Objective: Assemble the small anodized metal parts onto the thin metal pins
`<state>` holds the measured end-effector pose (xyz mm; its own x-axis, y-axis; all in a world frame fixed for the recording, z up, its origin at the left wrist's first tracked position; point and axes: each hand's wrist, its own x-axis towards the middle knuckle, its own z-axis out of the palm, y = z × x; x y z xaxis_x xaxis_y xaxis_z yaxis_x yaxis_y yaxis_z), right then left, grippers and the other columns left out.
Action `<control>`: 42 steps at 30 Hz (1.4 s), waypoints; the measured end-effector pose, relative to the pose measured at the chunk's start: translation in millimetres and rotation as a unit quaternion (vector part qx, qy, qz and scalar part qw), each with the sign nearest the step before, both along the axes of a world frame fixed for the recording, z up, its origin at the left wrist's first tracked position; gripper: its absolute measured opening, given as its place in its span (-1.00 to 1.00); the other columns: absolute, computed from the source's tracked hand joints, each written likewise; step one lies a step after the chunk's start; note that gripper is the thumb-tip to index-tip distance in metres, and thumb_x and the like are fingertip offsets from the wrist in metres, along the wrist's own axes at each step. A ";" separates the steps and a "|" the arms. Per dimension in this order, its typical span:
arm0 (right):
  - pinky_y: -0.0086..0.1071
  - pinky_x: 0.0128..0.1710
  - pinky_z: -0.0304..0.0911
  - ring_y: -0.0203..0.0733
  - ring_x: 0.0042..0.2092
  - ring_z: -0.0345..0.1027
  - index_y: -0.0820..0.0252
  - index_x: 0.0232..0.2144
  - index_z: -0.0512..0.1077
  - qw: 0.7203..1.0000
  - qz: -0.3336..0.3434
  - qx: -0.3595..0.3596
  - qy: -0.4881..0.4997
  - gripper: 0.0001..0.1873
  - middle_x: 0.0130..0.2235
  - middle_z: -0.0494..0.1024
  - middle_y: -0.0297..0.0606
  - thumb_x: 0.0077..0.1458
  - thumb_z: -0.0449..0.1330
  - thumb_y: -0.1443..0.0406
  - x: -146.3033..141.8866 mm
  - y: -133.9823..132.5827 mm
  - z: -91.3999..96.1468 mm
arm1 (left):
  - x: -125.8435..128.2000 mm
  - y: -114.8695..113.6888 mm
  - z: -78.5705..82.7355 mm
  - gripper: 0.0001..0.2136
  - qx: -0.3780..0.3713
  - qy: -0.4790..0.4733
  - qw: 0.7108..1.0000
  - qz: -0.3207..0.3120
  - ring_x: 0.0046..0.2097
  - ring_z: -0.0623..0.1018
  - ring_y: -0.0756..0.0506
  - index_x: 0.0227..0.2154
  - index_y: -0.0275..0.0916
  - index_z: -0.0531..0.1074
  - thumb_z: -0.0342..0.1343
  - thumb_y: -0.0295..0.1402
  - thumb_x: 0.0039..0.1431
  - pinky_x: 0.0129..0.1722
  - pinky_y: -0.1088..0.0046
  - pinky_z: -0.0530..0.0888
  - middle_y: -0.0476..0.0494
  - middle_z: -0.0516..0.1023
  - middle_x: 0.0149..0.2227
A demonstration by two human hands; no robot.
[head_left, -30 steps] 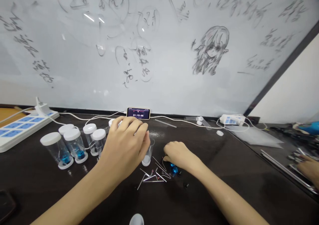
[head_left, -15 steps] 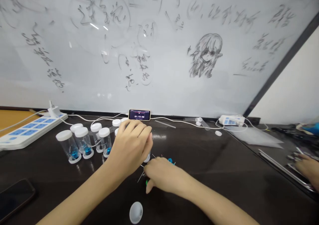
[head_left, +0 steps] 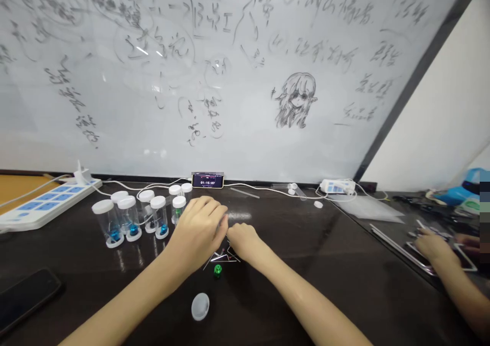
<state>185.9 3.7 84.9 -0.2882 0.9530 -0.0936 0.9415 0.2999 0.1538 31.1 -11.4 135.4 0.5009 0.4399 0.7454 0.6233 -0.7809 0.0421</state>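
Note:
My left hand (head_left: 201, 228) is closed over what looks like a clear plastic tube, mostly hidden behind the fingers. Right beside it, my right hand (head_left: 245, 241) has curled fingers; what they hold is hidden. Below the hands lie several thin metal rods (head_left: 224, 258) in a loose pile. A small green knurled part (head_left: 217, 270) rests just in front of them. Nearer to me is a round white cap (head_left: 200, 306). To the left stand several clear tubes with white caps (head_left: 129, 218), upright, with small blue or green parts inside.
A phone showing a timer (head_left: 207, 180) leans at the whiteboard's foot. Power strips (head_left: 46, 200) and white cables run along the back. A dark phone (head_left: 28, 297) lies front left. At right, another person's hand (head_left: 436, 249) is near metal bars (head_left: 401, 249).
My right hand has risen from the pile towards my left hand, uncovering the rods and the green part. The blue part beside it no longer shows. The view has shifted right.

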 end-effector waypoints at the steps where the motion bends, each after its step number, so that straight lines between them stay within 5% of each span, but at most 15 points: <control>1: -0.28 -0.27 0.36 0.06 -0.21 0.50 0.31 -0.35 0.52 1.000 0.000 0.001 0.000 -0.84 -0.25 0.60 -0.01 0.03 0.14 0.48 -1.7 0.5 -1.9 | -1.0 -0.5 -4.0 -0.81 -0.019 -0.002 1.000 -0.003 -0.21 0.44 -0.20 -0.30 -0.26 0.46 -0.07 -0.47 0.19 -0.19 0.16 0.39 -0.19 0.52 -0.34; 8: -0.28 -0.24 0.36 0.07 -0.17 0.48 0.36 -0.29 0.49 1.000 0.009 0.009 0.011 -0.80 -0.22 0.58 0.02 -0.01 0.14 0.52 2.2 6.4 -14.3 | -19.6 -2.3 -64.8 -0.80 -0.198 0.017 0.977 -0.080 -0.22 0.46 -0.15 -0.30 -0.17 0.44 -0.06 -0.52 0.17 -0.21 0.26 0.44 -0.13 0.49 -0.32; 12: -0.26 -0.26 0.34 0.05 -0.19 0.49 0.33 -0.29 0.49 1.000 0.015 0.004 0.016 -0.77 -0.24 0.57 0.04 0.07 0.05 0.49 13.2 14.3 -17.0 | -27.7 -2.1 -96.5 -0.81 -0.245 -0.059 0.963 -0.091 -0.23 0.48 -0.15 -0.29 -0.13 0.42 -0.08 -0.48 0.20 -0.22 0.27 0.45 -0.13 0.48 -0.30; 19: -0.33 -0.31 0.28 -0.02 -0.24 0.49 0.26 -0.33 0.50 0.999 0.024 -0.023 0.032 -0.75 -0.28 0.58 -0.05 0.12 0.01 0.41 25.9 23.4 -2.6 | -27.8 6.3 -115.8 -0.82 -0.319 -0.140 0.933 -0.091 -0.21 0.48 -0.16 -0.32 -0.12 0.40 -0.09 -0.44 0.22 -0.20 0.23 0.45 -0.12 0.47 -0.31; 27: -0.36 -0.37 0.22 -0.03 -0.25 0.48 0.22 -0.33 0.49 0.999 0.041 -0.029 0.008 -0.84 -0.27 0.57 -0.10 0.10 0.09 0.38 20.1 20.6 -3.0 | -28.4 20.5 -130.6 -0.91 -0.377 -0.054 0.924 -0.038 -0.14 0.40 -0.17 -0.32 -0.15 0.34 0.12 -0.39 0.10 -0.14 0.23 0.37 -0.08 0.41 -0.23; 33: -0.39 -0.41 0.18 -0.07 -0.30 0.47 0.21 -0.40 0.48 0.990 0.114 -0.078 0.033 -0.90 -0.34 0.56 -0.19 0.08 0.15 0.34 9.8 8.7 -2.7 | -33.5 17.8 -131.2 -0.98 -0.338 0.047 0.940 0.009 -0.18 0.39 -0.16 -0.34 -0.18 0.32 0.01 -0.39 0.19 -0.19 0.25 0.34 -0.09 0.40 -0.22; 42: -0.36 -0.44 0.18 -0.07 -0.36 0.45 0.30 -0.41 0.44 0.992 0.111 -0.056 -0.018 -0.80 -0.36 0.54 -0.11 0.08 0.03 0.51 0.9 3.4 -11.3 | -33.6 14.6 -125.6 -0.76 -0.108 0.295 0.937 0.149 -0.29 0.43 -0.25 -0.37 -0.29 0.41 -0.15 -0.63 0.16 -0.35 0.21 0.36 -0.21 0.46 -0.34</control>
<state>186.8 7.1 73.6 -0.4845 0.8492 -0.2101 0.8447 0.5166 0.1399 -2.6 3.2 9.8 0.6284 0.7352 0.2543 0.7773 -0.5808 -0.2417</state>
